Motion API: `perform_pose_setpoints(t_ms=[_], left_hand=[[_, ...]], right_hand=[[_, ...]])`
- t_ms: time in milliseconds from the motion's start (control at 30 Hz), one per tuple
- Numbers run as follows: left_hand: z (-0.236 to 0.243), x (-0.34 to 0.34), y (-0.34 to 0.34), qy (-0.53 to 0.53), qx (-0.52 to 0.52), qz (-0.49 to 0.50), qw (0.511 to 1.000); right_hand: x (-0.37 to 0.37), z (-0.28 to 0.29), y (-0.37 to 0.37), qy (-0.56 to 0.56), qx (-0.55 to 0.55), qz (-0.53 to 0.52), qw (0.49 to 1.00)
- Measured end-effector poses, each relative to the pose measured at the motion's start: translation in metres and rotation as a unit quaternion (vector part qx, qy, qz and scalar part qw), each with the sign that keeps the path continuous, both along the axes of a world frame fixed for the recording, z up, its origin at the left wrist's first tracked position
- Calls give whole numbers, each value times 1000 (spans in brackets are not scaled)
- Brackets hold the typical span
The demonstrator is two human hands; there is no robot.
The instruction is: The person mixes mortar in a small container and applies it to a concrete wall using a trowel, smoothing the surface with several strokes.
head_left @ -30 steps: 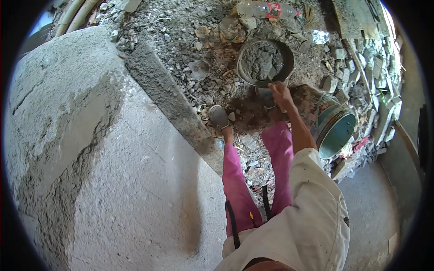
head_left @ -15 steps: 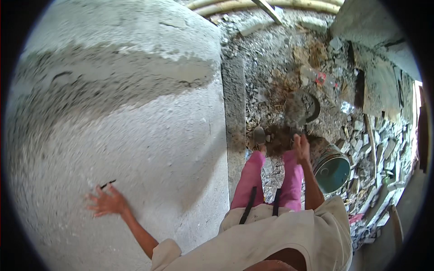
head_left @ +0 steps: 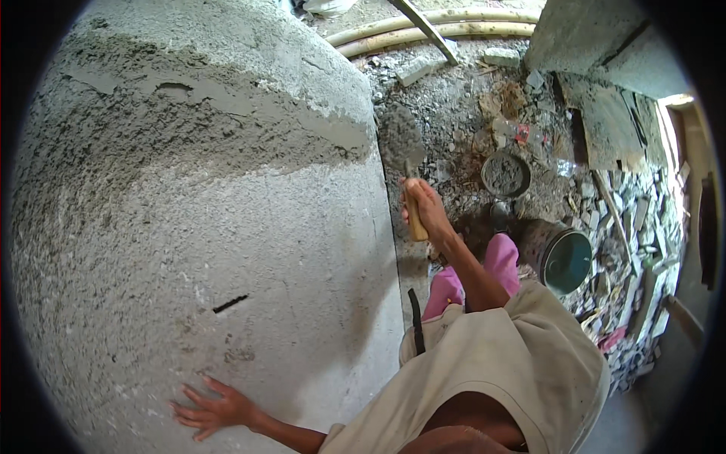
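My right hand (head_left: pixel 428 209) is closed round the wooden handle of a trowel (head_left: pixel 415 216). Grey wet mortar (head_left: pixel 399 135) is heaped on the blade, which is beside the right edge of the concrete wall (head_left: pixel 302 250). Fingers spread, my left hand (head_left: pixel 215 408) rests against the wall's lower part and holds nothing. A dark slot (head_left: pixel 230 303) shows in the wall above that hand. Farther up, a band of rough, darker mortar (head_left: pixel 219 117) crosses the wall. On the ground past my feet stands a round pan (head_left: pixel 506 175) with mortar in it.
A bucket (head_left: pixel 567 261) with a bluish-green inside stands right of my legs. Rubble and broken bricks (head_left: pixel 643 265) cover the ground at the right. A plastic bottle (head_left: pixel 522 134) lies beyond the pan. Long curved poles (head_left: pixel 439 29) and a slanting plank (head_left: pixel 425 30) are at the far end.
My right hand has risen from near the pan toward the wall's edge, bringing the loaded trowel up. My left hand has shifted lower on the wall. The view has turned slightly.
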State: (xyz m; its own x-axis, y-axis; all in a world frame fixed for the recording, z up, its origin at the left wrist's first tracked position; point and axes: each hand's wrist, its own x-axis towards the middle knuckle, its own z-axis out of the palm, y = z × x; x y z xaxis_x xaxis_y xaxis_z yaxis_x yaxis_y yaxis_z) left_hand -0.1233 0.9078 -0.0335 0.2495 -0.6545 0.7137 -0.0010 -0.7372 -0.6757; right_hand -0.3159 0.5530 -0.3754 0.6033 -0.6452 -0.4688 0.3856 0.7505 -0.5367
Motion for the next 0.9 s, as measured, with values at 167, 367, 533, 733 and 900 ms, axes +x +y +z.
perform_pose_setpoints(t_ms=[167,367,533,733,900], left_hand=[[0,-13,-11,15,0,-28,999],[1,-9,-18,84,-40,-37,995],[-2,-4,-10,98,-31,-51,993],[0,5,-56,100,-190,-277,937],[-3,25,-98,53,-109,-145,982]], right_hand=[[55,-16,9,230,-140,-116,956],[199,-25,11,418,-176,-89,887],[249,161,39,126,-353,-105,921],[160,55,-38,337,-334,56,878],[161,-27,-59,418,-298,61,856]])
